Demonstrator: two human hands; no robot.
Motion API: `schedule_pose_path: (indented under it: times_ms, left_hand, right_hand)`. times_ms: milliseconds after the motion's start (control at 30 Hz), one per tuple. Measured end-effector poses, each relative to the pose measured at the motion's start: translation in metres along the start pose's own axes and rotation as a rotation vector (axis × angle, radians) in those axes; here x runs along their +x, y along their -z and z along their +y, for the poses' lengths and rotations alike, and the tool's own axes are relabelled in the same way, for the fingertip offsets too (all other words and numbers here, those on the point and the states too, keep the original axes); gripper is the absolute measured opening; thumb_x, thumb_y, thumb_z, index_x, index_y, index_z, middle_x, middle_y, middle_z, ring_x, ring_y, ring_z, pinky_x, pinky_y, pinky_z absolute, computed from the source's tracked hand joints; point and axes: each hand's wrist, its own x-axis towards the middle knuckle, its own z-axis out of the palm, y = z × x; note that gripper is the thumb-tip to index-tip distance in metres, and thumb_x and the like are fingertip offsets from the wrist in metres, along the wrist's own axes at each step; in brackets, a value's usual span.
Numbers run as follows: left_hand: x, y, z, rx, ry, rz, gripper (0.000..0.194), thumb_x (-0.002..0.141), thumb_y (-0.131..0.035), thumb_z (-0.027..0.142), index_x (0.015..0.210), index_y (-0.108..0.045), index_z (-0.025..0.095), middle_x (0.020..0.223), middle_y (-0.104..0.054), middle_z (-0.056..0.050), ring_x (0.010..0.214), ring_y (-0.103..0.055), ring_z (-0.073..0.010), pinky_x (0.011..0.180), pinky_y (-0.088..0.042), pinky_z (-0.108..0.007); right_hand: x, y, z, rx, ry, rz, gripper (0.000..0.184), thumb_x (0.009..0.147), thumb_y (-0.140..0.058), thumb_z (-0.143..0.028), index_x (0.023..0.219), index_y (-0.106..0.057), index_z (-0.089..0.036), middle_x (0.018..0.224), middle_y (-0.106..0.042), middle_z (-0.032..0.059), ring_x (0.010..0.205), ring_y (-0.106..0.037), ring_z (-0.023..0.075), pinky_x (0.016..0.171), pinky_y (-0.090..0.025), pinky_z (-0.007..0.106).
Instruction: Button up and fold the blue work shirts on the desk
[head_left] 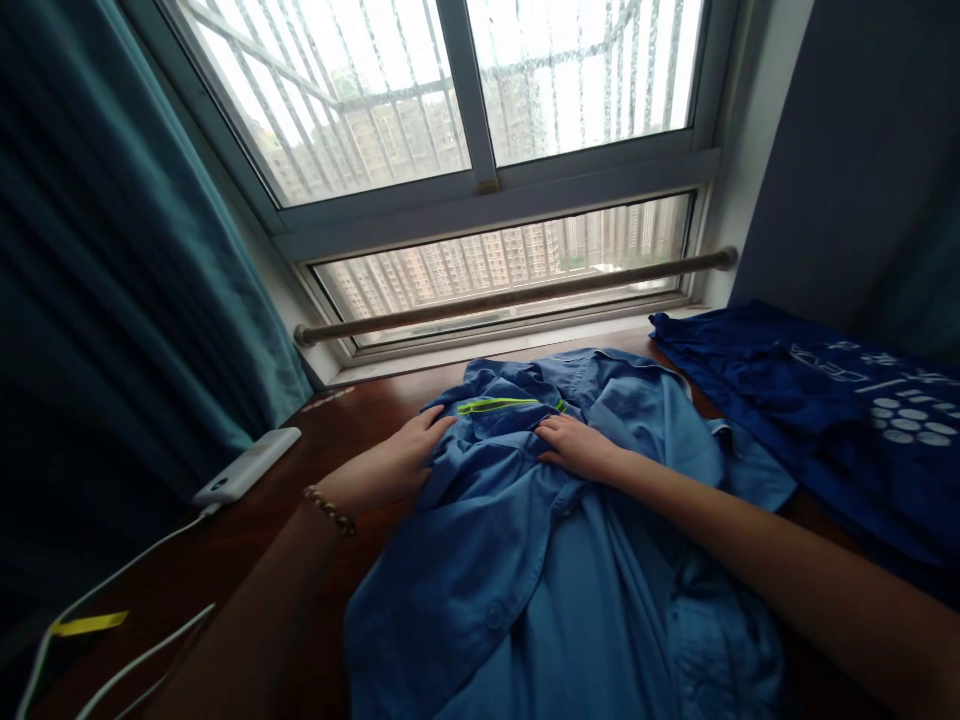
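Observation:
A light blue shirt point(525, 560) with a yellow-green stripe point(499, 405) lies crumpled on a dark wooden sill point(247, 540). My left hand point(401, 455) rests at the shirt's left edge, fingertips tucked under a fold, fingers fairly flat. A beaded bracelet point(330, 510) is on that wrist. My right hand point(574, 445) lies on top of the shirt near the stripe, fingers bent and pressing the cloth.
A darker blue garment point(825, 410) with white print lies at the right. A white power bank point(247, 465) with white cables point(112, 585) sits at the left, beside a teal curtain point(127, 260). A window and a round rail point(510, 295) lie beyond.

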Motion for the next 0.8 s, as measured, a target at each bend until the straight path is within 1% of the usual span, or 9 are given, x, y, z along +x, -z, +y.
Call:
schedule_pose_path:
  times_ms: [67,133,233,367,467,533,600,667,800]
  left_hand:
    - [0.005,-0.01,0.026,0.011,-0.148,0.072,0.044,0.082,-0.044,0.029,0.125,-0.041,0.02,0.136,-0.033,-0.007,0.124,-0.032,-0.0231,0.104,-0.03,-0.038]
    - [0.01,-0.028,0.048,0.008,-0.257,0.084,0.039,0.088,-0.034,0.028,0.126,-0.04,0.022,0.136,-0.034,-0.006,0.124,-0.032,-0.0205,0.105,-0.028,-0.038]
    - [0.016,-0.061,0.061,0.121,-0.294,0.033,0.049,0.086,-0.038,0.045,0.13,-0.035,0.024,0.141,-0.027,-0.006,0.13,-0.019,-0.0257,0.106,-0.019,-0.047]
    - [0.026,-0.087,0.035,0.181,-0.082,-0.126,0.065,0.079,-0.034,0.063,0.134,-0.027,0.03,0.143,-0.022,-0.004,0.13,-0.012,-0.034,0.101,-0.015,-0.059]
    - [0.034,-0.088,0.001,0.148,0.092,-0.191,0.065,0.076,-0.031,0.067,0.134,-0.025,0.037,0.143,-0.023,-0.001,0.128,-0.014,-0.0387,0.095,-0.016,-0.064]
    - [0.038,-0.085,-0.017,0.141,0.185,-0.175,0.065,0.075,-0.03,0.068,0.133,-0.026,0.038,0.143,-0.022,0.0,0.127,-0.015,-0.0404,0.094,-0.018,-0.065]
    - [0.04,-0.083,-0.029,0.148,0.264,-0.139,0.065,0.076,-0.029,0.067,0.133,-0.027,0.037,0.143,-0.023,-0.002,0.127,-0.017,-0.0402,0.093,-0.021,-0.064]
    - [0.041,-0.085,-0.035,0.171,0.31,-0.101,0.063,0.078,-0.027,0.065,0.133,-0.027,0.035,0.142,-0.024,-0.002,0.127,-0.019,-0.0388,0.093,-0.023,-0.062]
    - [0.04,-0.09,-0.038,0.21,0.305,-0.069,0.059,0.081,-0.025,0.061,0.133,-0.028,0.034,0.142,-0.025,-0.002,0.126,-0.021,-0.0373,0.093,-0.023,-0.062]
  right_hand:
    - [0.0,0.003,0.0,0.051,0.026,-0.011,0.025,0.081,-0.055,-0.027,0.101,-0.058,-0.013,0.103,-0.058,0.011,0.099,-0.052,0.0219,0.089,-0.037,0.033]
    - [0.002,0.01,0.0,0.161,0.041,-0.033,0.024,0.084,-0.049,-0.029,0.1,-0.06,-0.015,0.097,-0.062,0.0076,0.091,-0.056,0.0185,0.08,-0.041,0.028]
    - [0.004,0.028,0.014,0.224,-0.075,0.064,0.024,0.086,-0.044,-0.028,0.093,-0.063,-0.016,0.087,-0.064,0.0045,0.081,-0.058,0.0153,0.074,-0.042,0.023]
    - [-0.006,0.058,0.061,-0.044,-0.474,0.327,0.025,0.083,-0.044,-0.023,0.094,-0.062,-0.012,0.098,-0.061,0.0118,0.095,-0.055,0.0205,0.087,-0.037,0.029]
    - [-0.026,0.071,0.104,-0.215,-0.89,0.275,0.034,0.079,-0.047,-0.024,0.106,-0.057,-0.007,0.105,-0.056,0.0206,0.103,-0.051,0.0296,0.089,-0.035,0.04]
    - [-0.04,0.073,0.128,-0.204,-1.066,0.177,0.044,0.074,-0.053,-0.027,0.111,-0.052,-0.003,0.107,-0.053,0.0253,0.104,-0.049,0.0342,0.085,-0.037,0.042]
    - [-0.049,0.072,0.145,-0.133,-1.129,0.098,0.05,0.07,-0.057,-0.029,0.11,-0.052,0.001,0.105,-0.054,0.0274,0.102,-0.051,0.0358,0.081,-0.041,0.04]
    - [-0.052,0.069,0.155,-0.069,-1.121,0.054,0.047,0.067,-0.06,-0.031,0.101,-0.057,0.0,0.1,-0.056,0.0264,0.098,-0.053,0.0355,0.077,-0.044,0.038]
    - [-0.053,0.069,0.155,0.12,-1.126,0.055,0.03,0.06,-0.068,-0.032,0.078,-0.062,-0.009,0.08,-0.062,0.0161,0.089,-0.058,0.0325,0.073,-0.047,0.036]
